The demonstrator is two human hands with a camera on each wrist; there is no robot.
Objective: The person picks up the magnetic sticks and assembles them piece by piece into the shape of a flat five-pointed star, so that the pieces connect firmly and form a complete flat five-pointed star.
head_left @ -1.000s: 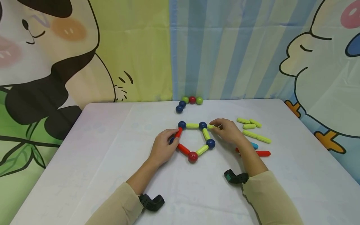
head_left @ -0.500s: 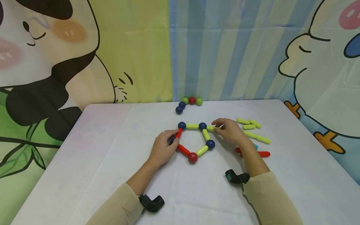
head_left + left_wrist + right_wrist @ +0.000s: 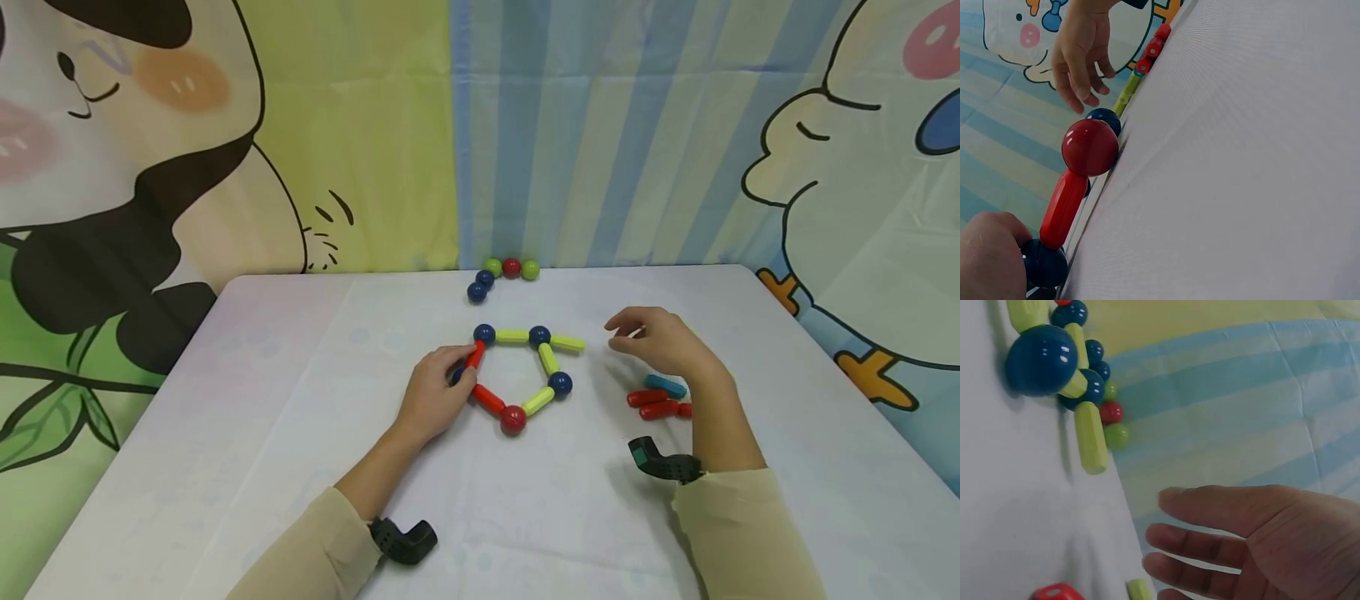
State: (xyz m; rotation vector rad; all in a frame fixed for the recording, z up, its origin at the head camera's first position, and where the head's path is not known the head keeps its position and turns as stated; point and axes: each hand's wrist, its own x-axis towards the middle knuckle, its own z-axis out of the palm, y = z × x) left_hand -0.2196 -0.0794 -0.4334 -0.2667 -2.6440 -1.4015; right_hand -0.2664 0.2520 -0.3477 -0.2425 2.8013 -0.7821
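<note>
A closed ring of rods and balls lies mid-table, with yellow rods (image 3: 512,337), red rods (image 3: 490,401), blue balls (image 3: 560,384) and a red ball (image 3: 513,420) at its near corner. My left hand (image 3: 435,396) pinches the ring's left corner, where a blue ball (image 3: 1046,264) shows partly behind the fingers. From the far right blue ball (image 3: 539,336) one more yellow rod (image 3: 567,342) sticks out to the right, its outer end free. My right hand (image 3: 663,340) hovers to the right of that rod, fingers loosely bent and holding nothing.
Under the right forearm lie loose red rods (image 3: 647,397) and a blue rod (image 3: 666,386). Behind the right hand, the loose yellow rods (image 3: 1139,589) are mostly hidden. Blue, green and red balls (image 3: 512,267) sit near the table's far edge, before a printed cloth backdrop (image 3: 585,150).
My right hand has let go of the outward yellow rod and moved off to the right. That rod stays attached to the blue ball. My left hand has kept its place.
</note>
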